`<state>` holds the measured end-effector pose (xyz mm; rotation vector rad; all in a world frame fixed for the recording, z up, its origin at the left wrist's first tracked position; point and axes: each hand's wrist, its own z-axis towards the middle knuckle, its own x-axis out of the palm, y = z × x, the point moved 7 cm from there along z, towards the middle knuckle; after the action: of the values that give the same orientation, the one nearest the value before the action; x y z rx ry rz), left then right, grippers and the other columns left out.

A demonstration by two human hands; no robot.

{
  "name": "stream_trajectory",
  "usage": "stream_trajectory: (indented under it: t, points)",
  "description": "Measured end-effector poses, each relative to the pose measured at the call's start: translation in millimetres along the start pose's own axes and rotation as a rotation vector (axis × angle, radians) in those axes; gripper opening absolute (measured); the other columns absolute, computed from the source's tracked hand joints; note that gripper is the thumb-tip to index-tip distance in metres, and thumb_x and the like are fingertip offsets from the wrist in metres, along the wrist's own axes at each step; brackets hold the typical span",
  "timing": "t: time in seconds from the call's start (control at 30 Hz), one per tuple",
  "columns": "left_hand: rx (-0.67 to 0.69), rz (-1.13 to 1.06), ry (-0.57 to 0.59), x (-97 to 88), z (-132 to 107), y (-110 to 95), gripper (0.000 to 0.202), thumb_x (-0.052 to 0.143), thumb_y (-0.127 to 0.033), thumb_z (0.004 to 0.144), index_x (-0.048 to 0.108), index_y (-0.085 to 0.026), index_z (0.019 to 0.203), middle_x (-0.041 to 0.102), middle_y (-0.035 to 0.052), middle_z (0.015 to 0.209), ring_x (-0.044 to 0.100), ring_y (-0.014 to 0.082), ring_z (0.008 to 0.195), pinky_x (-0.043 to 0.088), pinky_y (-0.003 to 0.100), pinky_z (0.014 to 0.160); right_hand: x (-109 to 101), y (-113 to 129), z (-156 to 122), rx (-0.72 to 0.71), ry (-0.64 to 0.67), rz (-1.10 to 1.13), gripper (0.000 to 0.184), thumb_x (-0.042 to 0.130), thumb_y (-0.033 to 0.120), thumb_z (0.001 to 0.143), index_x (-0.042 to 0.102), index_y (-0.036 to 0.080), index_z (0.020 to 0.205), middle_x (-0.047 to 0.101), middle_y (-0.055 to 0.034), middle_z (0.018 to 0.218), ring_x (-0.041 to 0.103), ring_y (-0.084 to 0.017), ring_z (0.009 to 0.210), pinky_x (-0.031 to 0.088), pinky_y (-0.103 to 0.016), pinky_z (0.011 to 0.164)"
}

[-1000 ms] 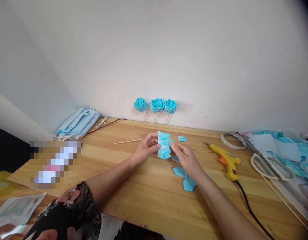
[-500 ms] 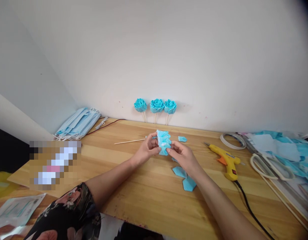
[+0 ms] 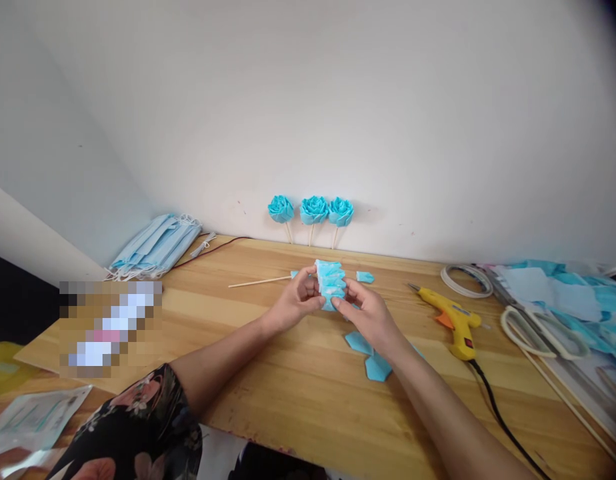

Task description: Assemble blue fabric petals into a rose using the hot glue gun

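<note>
Three flowers (image 3: 314, 212) standing by wall (image 3: 308, 100), looking done. I'm pinching frilly strip (image 3: 331, 277) in left fingers (image 3: 314, 305), right fingers (image 3: 346, 310). Flat pieces (image 3: 378, 368) lying unused on counter (image 3: 288, 387).

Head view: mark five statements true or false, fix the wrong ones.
1. The left hand and the right hand both hold the pleated light-blue fabric piece. True.
2. There are five turquoise, layered, rose-shaped flowers. False: three flowers stand by the white wall.
3. The yellow pistol-shaped glue gun lies on the pale wooden table. True.
4. The glue gun is left of the left hand. False: it lies right of the right hand.
5. The light-blue stack of masks lies left of the flowers. True.
</note>
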<state>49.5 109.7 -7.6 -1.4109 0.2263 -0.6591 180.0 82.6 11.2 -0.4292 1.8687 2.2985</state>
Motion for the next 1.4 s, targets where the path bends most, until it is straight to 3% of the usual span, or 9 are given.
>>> stream_trajectory:
  t: [0.17, 0.37, 0.53, 0.7, 0.9, 1.13, 1.23, 1.33, 1.4]
  points:
    - [-0.012, -0.024, 0.014, -3.0, 1, 0, 0.067, 0.079, -0.039, 0.073, 0.042, -0.02, 0.126, 0.062, 0.0038, 0.089, 0.054, 0.0113, 0.07, 0.039, 0.021, 0.057, 0, -1, 1, 0.018, 0.027, 0.113, 0.021, 0.063, 0.036, 0.083, 0.068, 0.02, 0.096, 0.065, 0.0001, 0.079, 0.059, -0.016, 0.074, 0.046, -0.028, 0.07]
    - [0.045, -0.041, -0.059, -9.9, 4, -3, 0.063, 0.077, -0.038, 0.075, 0.043, -0.02, 0.124, 0.063, 0.0054, 0.094, 0.055, 0.0121, 0.071, 0.042, 0.022, 0.057, -8, -13, 5, 0.055, -0.05, 0.235, 0.042, 0.065, 0.047, 0.084, 0.066, 0.023, 0.119, 0.072, -0.0061, 0.103, 0.066, -0.022, 0.101, 0.049, -0.035, 0.089]
    - [0.064, -0.032, -0.077, -11.3, 4, -5, 0.061, 0.075, -0.036, 0.077, 0.041, -0.02, 0.125, 0.061, 0.0037, 0.09, 0.055, 0.012, 0.07, 0.044, 0.023, 0.058, 1, -17, 4, 0.041, 0.024, 0.189, 0.052, 0.07, 0.039, 0.079, 0.059, 0.022, 0.127, 0.073, -0.0058, 0.1, 0.067, -0.022, 0.095, 0.051, -0.035, 0.084]
    - [0.033, -0.012, -0.022, -8.0, 3, -1, 0.058, 0.072, -0.039, 0.08, 0.041, -0.02, 0.126, 0.062, 0.0031, 0.088, 0.057, 0.0117, 0.067, 0.044, 0.024, 0.06, -1, -15, 5, 0.022, -0.02, 0.09, 0.051, 0.064, 0.034, 0.079, 0.058, 0.02, 0.127, 0.07, -0.0042, 0.09, 0.065, -0.021, 0.085, 0.05, -0.034, 0.076]
    - [0.069, -0.031, 0.006, -0.9, 4, -4, 0.066, 0.079, -0.034, 0.073, 0.039, -0.022, 0.125, 0.065, 0.0065, 0.097, 0.062, 0.0166, 0.086, 0.045, 0.028, 0.078, -1, -12, 5, 0.029, -0.011, 0.072, 0.054, 0.063, 0.034, 0.078, 0.056, 0.017, 0.128, 0.069, -0.0041, 0.088, 0.064, -0.021, 0.085, 0.049, -0.034, 0.076]
    - [0.059, -0.006, 0.001, -0.6, 4, -2, 0.069, 0.079, -0.036, 0.073, 0.039, -0.023, 0.128, 0.064, 0.0048, 0.092, 0.059, 0.0134, 0.077, 0.043, 0.026, 0.074, -3, -3, 3, 0.068, 0.026, 0.215, 0.037, 0.06, 0.044, 0.085, 0.07, 0.022, 0.113, 0.073, -0.0053, 0.105, 0.065, -0.023, 0.099, 0.049, -0.036, 0.089]
    - [0.059, 0.029, 0.03, 1.6, 2, 0, 0.071, 0.079, -0.04, 0.073, 0.041, -0.021, 0.13, 0.062, 0.0036, 0.087, 0.058, 0.0135, 0.076, 0.042, 0.026, 0.073, -7, -3, 3, 0.091, -0.018, 0.318, 0.037, 0.069, 0.045, 0.079, 0.072, 0.023, 0.108, 0.074, -0.0045, 0.102, 0.066, -0.023, 0.097, 0.05, -0.036, 0.09]
    - [0.015, 0.167, 0.047, -4.6, 2, -4, 0.057, 0.071, -0.046, 0.078, 0.051, -0.018, 0.123, 0.059, 0.0015, 0.078, 0.053, 0.0123, 0.07, 0.04, 0.026, 0.068, -19, -11, 5, 0.121, -0.126, 0.423, 0.04, 0.077, 0.039, 0.071, 0.073, 0.023, 0.107, 0.074, -0.0048, 0.099, 0.066, -0.023, 0.094, 0.051, -0.035, 0.084]
    - [-0.011, 0.376, 0.006, -19.1, 4, -14, 0.038, 0.06, -0.047, 0.086, 0.062, -0.015, 0.106, 0.06, 0.0033, 0.077, 0.053, 0.0131, 0.069, 0.04, 0.027, 0.068, -31, -13, 6, 0.113, -0.221, 0.509, 0.036, 0.075, 0.035, 0.072, 0.073, 0.023, 0.106, 0.074, -0.0051, 0.101, 0.065, -0.022, 0.092, 0.051, -0.034, 0.08]
